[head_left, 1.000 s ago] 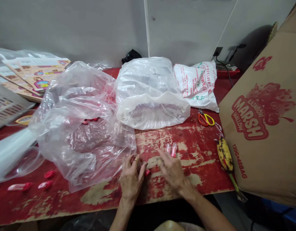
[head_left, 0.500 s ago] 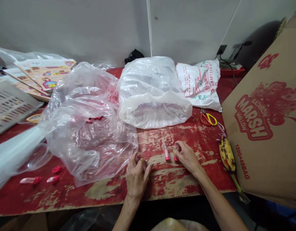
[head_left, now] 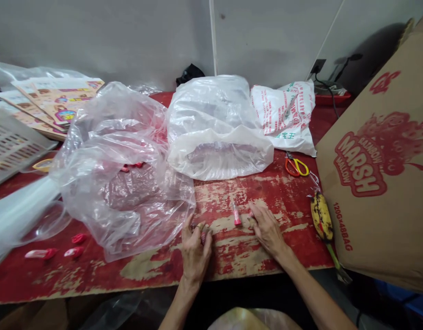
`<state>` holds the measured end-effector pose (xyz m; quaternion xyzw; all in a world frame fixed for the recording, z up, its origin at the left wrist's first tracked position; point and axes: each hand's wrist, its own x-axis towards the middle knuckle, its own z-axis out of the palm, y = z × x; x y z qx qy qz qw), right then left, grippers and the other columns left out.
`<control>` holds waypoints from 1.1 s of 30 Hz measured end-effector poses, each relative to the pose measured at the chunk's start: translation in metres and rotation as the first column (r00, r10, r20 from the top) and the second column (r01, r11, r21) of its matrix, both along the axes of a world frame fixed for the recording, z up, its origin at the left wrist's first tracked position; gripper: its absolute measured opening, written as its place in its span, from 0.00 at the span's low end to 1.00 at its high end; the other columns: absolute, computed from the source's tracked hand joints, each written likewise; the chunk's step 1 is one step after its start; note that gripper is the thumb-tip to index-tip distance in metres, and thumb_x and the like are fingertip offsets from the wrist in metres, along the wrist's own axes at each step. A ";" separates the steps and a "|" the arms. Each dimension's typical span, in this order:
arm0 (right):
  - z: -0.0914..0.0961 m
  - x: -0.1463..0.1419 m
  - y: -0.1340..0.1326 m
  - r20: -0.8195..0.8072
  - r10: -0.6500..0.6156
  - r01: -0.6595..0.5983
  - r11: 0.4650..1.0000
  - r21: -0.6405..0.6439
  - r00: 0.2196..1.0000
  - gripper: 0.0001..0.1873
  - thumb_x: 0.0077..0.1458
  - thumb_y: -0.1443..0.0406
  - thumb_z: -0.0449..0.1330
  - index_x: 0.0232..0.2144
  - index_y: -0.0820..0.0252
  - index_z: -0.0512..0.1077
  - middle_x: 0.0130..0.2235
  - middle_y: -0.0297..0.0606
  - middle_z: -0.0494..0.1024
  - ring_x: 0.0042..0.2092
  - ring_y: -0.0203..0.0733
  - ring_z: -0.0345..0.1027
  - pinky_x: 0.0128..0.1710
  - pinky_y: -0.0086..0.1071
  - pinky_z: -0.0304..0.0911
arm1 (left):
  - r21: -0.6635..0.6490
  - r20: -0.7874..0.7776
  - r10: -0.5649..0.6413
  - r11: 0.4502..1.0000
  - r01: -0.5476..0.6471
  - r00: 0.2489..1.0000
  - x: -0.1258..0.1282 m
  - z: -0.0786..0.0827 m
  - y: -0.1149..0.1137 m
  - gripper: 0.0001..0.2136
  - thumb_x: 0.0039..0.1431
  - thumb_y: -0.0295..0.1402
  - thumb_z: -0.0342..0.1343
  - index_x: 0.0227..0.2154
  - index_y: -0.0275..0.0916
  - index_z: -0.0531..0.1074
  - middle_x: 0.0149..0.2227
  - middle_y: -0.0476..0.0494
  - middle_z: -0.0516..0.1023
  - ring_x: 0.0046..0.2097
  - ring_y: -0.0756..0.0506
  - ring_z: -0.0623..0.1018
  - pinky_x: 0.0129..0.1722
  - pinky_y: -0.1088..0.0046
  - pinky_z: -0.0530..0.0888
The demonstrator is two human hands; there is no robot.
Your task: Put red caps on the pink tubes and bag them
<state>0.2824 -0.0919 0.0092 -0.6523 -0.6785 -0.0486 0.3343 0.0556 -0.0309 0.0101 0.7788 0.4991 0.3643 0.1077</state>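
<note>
A second ago two pink tubes were lying side by side just past the fingertips of the right hand (head_left: 268,229). Now only one small pink plastic tube (head_left: 236,214) is being left in the open on the scratched red wooden worktop (head_left: 232,261). The second pink tube (head_left: 250,214) is being covered by the right hand, which is being held further to the right than before. Only a tiny pink end is being shown beside its fingers (head_left: 257,215). So the two tubes are being moved apart, and it is being judged that they are being handled one at a time.

The right hand's fingers are being held flat and close together, palm down. They are being laid on top of the second pink tube, not curled round it. The small pink plastic tube is being left just beside those fingers, on their left. It is not being touched by them, as far as can be told, and it is lying between the two hands.

The left hand (head_left: 195,252) is being kept in nearly the same spot, by the edge of the big crumpled clear plastic bag (head_left: 122,183). Its fingers (head_left: 188,228) are being curled in narrow. A small red bit (head_left: 203,237) is being seen among them, but it cannot be told whether it is being gripped.
</note>
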 end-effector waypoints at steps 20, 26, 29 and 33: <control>-0.004 0.010 -0.003 0.091 -0.169 0.171 0.985 -0.011 0.981 0.26 0.62 0.67 0.47 0.62 0.60 0.54 0.41 0.45 0.76 0.38 0.47 0.67 0.39 0.39 0.63 | -0.004 -0.108 0.001 1.000 -0.001 0.994 -0.001 -0.002 0.004 0.10 0.58 0.34 0.52 0.40 0.35 0.69 0.58 0.31 0.60 0.59 0.34 0.64 0.55 0.53 0.68; 0.030 -0.009 -0.002 -0.203 -0.188 0.187 0.982 -0.024 0.961 0.32 0.60 0.63 0.50 0.65 0.59 0.47 0.38 0.40 0.78 0.34 0.41 0.71 0.34 0.33 0.67 | -0.067 -0.117 0.038 0.997 -0.046 0.992 -0.003 0.005 0.005 0.10 0.57 0.29 0.50 0.42 0.36 0.71 0.57 0.33 0.61 0.58 0.35 0.66 0.53 0.55 0.70; 0.040 -0.043 0.008 -0.268 -0.059 -0.011 0.968 -0.251 0.962 0.35 0.59 0.64 0.50 0.65 0.61 0.43 0.32 0.34 0.79 0.25 0.38 0.70 0.26 0.29 0.64 | -0.061 -0.097 0.059 0.996 -0.065 0.994 -0.003 0.006 0.007 0.12 0.59 0.29 0.48 0.43 0.38 0.72 0.57 0.35 0.62 0.59 0.36 0.65 0.54 0.55 0.69; 0.032 -0.090 0.023 -0.081 0.098 -0.123 0.897 -0.425 0.992 0.35 0.55 0.68 0.53 0.64 0.63 0.49 0.36 0.41 0.79 0.32 0.44 0.73 0.30 0.32 0.65 | -0.074 -0.099 0.066 0.995 -0.074 0.993 -0.002 0.008 0.010 0.13 0.62 0.35 0.47 0.43 0.36 0.73 0.57 0.33 0.62 0.58 0.36 0.66 0.53 0.54 0.70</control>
